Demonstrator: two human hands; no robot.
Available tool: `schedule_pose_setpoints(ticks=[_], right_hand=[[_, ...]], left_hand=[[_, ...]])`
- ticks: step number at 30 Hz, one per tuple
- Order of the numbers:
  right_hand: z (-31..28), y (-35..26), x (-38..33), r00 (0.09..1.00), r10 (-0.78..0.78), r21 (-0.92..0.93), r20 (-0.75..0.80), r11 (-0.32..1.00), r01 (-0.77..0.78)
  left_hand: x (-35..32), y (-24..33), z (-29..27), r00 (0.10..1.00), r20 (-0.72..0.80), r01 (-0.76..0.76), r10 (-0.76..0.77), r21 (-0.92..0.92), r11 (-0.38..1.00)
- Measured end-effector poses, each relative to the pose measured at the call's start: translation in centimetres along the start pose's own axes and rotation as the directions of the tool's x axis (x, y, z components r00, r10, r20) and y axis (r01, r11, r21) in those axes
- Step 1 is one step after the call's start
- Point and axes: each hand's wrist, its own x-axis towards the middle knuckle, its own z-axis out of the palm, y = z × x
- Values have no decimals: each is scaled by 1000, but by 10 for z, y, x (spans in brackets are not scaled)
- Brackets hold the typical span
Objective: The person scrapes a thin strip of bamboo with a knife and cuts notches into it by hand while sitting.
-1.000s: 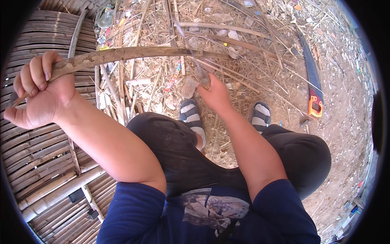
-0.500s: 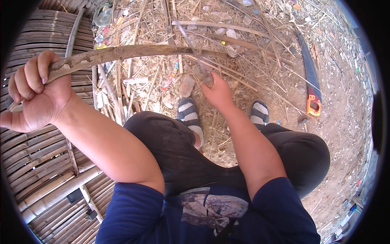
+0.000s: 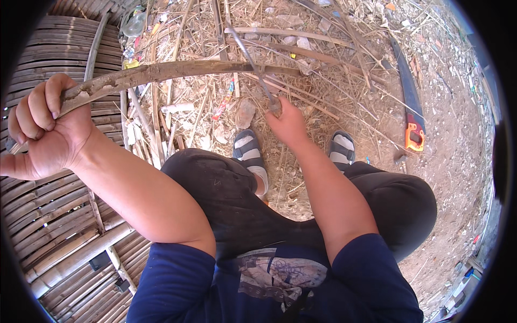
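A long split bamboo strip (image 3: 161, 70) stretches from the left across the upper middle. My left hand (image 3: 56, 126) has its fingers wrapped round the strip's near end, with the thumb sticking out to the left. In my right hand (image 3: 288, 124) is the handle of a long thin-bladed knife (image 3: 249, 60). Its blade points up and away and crosses the strip towards the strip's far end. Seen nearly edge-on, the blade looks like a narrow grey line. I cannot tell whether it touches the strip.
A handsaw (image 3: 412, 107) with an orange handle lies on the dirt at right. Several bamboo strips (image 3: 312, 35) and straw litter the ground ahead. A bamboo slat platform (image 3: 54, 210) runs along my left. My sandalled feet (image 3: 249, 151) are below the knife, near a stone (image 3: 245, 113).
The left hand and the strip's near end have dropped slightly. The knife stays across the strip in my right hand, its blade now less blurred.
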Motion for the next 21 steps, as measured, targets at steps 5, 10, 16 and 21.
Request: schedule_pose_setpoints(ticks=[5,10,16,21], right_hand=[[18,60,8,979,181,92,-98,981,-172],[5,46,4,972,229,18,-55,974,-228],[9,5,-1,999,30,61,-14,998,-29],[21,39,0,985,139,54,-98,990,-134]], left_hand=[[0,-6,8,991,-124,-38,46,65,997],[1,-2,2,988,-139,-61,73,89,994],[2,-2,6,991,-126,-37,41,35,999],[1,-10,16,949,-280,-106,145,150,983]])
